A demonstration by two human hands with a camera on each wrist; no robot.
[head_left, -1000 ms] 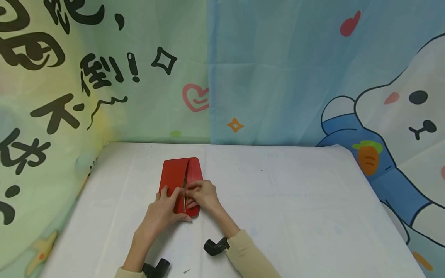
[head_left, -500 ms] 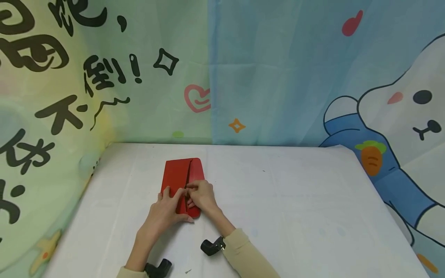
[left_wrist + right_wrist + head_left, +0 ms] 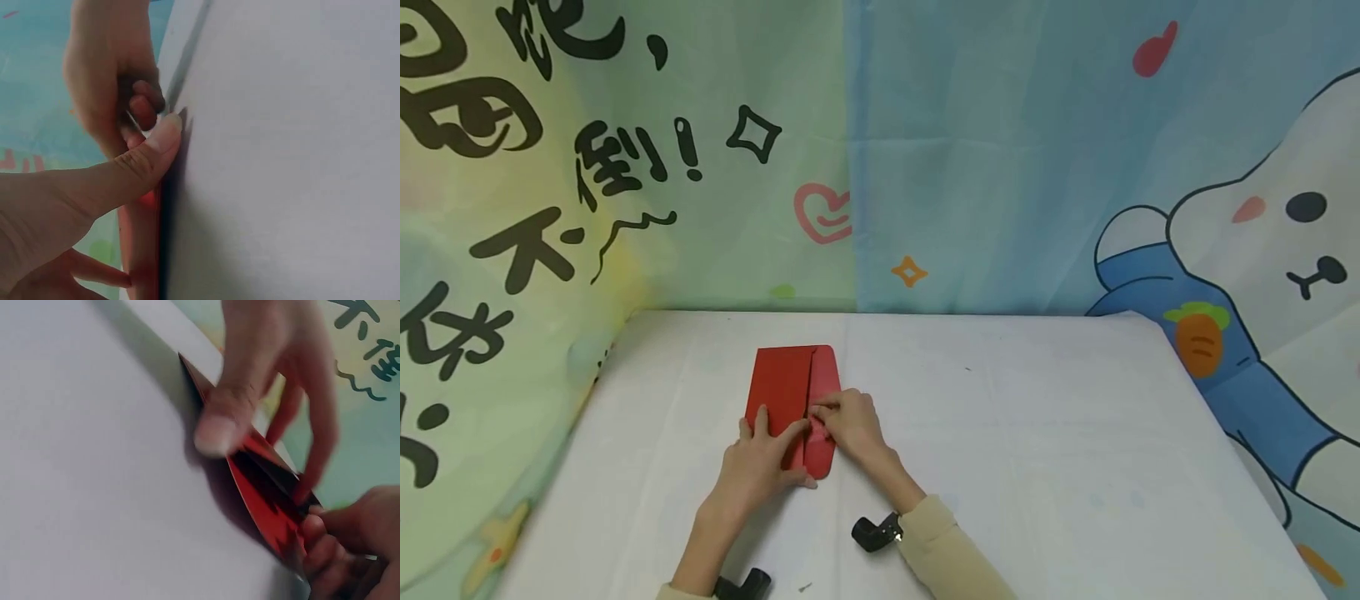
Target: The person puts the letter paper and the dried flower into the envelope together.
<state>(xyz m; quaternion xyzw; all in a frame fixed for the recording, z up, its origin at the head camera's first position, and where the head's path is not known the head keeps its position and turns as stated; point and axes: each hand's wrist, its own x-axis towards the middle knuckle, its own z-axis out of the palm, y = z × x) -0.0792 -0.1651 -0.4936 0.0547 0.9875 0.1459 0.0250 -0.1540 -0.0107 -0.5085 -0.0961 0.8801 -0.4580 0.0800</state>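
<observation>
Flap now flat; red envelope (image 3: 792, 400) closed.

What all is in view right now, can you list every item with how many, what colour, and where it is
envelope: one, red, lying flat on the table left of centre, flap along its right side
table: one, covered in white, filling the lower half of the head view
backdrop cloth: one, green on the left and blue on the right, with black characters, hearts and a cartoon rabbit, hanging behind and beside the table
wrist cameras: two, black, one strapped at each wrist near the bottom edge
sleeves: two, beige, at the bottom edge
left hand: one, resting on the envelope's near left part, thumb against its edge
right hand: one, fingertips pinching the envelope's flap
</observation>
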